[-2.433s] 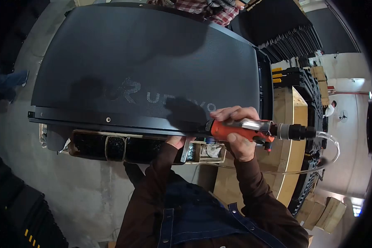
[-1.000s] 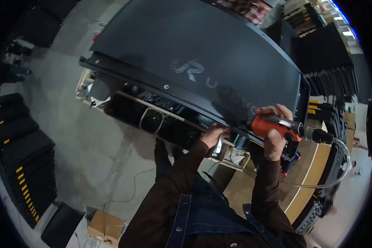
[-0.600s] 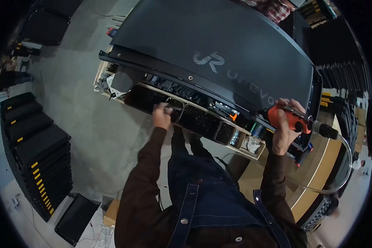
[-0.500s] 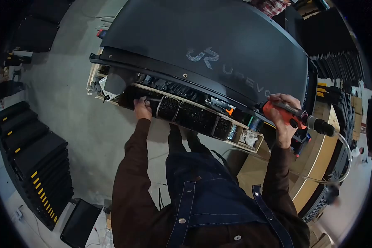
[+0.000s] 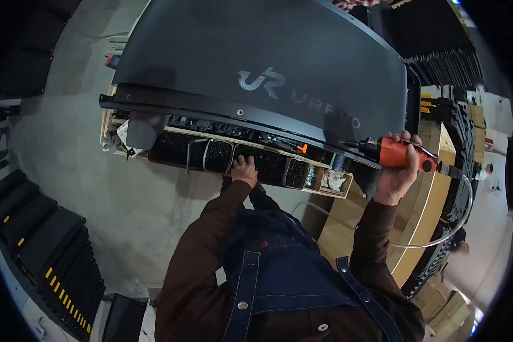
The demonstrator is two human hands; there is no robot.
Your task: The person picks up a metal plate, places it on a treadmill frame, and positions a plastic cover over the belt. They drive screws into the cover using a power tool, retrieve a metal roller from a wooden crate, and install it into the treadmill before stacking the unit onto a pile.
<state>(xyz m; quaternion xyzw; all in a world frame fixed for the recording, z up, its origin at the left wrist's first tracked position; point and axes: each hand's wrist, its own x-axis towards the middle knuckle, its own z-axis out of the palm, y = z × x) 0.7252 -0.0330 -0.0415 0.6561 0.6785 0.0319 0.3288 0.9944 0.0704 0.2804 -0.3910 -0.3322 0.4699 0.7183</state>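
My left hand (image 5: 244,170) reaches down into a bin of small black parts (image 5: 268,165), its fingers apart and their tips among the parts. Too small to make out, those parts could be screws. An L-shaped metal tool (image 5: 188,157), like a large hex key, hangs over the bins' front edge left of that hand. My right hand (image 5: 399,176) is closed around an orange air screwdriver (image 5: 394,154) with a clear hose at its rear. Its bit points left, near the front edge of a large black panel (image 5: 194,51) marked UREVO.
Beneath the panel's edge runs a wooden parts tray (image 5: 337,194) with several compartments. An orange-handled item (image 5: 302,149) lies behind the bins. Black units with yellow marks (image 5: 57,239) are stacked at left. Cardboard (image 5: 347,228) is at right. Someone's checked sleeve (image 5: 353,4) shows at the top.
My left hand has let go of the L-shaped tool and moved right into the bin of black parts. The screwdriver has turned so its bit shows. The whole view has shifted slightly.
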